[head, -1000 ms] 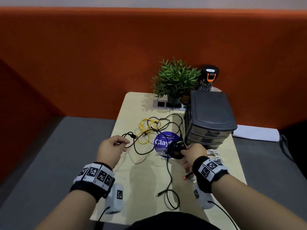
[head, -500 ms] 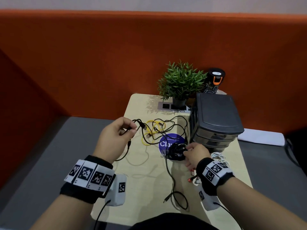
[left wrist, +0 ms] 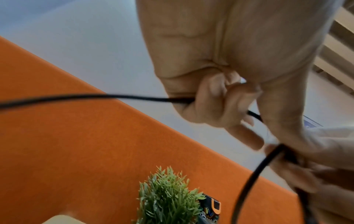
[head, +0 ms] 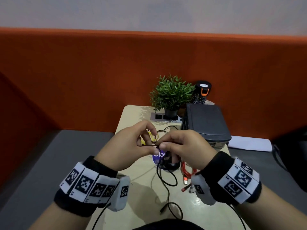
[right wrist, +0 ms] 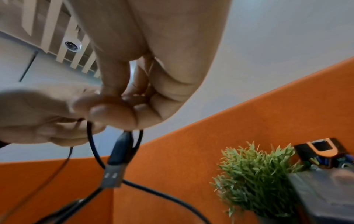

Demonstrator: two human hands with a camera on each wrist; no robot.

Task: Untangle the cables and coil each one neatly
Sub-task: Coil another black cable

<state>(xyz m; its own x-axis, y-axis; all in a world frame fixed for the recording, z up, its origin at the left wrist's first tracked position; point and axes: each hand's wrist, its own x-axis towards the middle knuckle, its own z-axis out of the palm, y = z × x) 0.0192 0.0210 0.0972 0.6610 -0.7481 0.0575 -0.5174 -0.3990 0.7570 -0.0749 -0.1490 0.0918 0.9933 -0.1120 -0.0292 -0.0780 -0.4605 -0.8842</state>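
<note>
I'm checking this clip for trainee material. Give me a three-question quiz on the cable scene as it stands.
1. True or false: both the left hand and the right hand pinch the black cable.
2. What colour is the cable lying under the right wrist? A) red B) green C) white
3. Fill in: the black cable's free end by the right hand is a USB ____.

Key: 1 true; 2 A, the red cable; 3 plug.

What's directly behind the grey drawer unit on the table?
Behind the grey drawer unit a dark tumbler with an orange clasp stands against the orange partition; only its upper part shows, its base is covered. The potted plant stands beside it, over the power strip.
</note>
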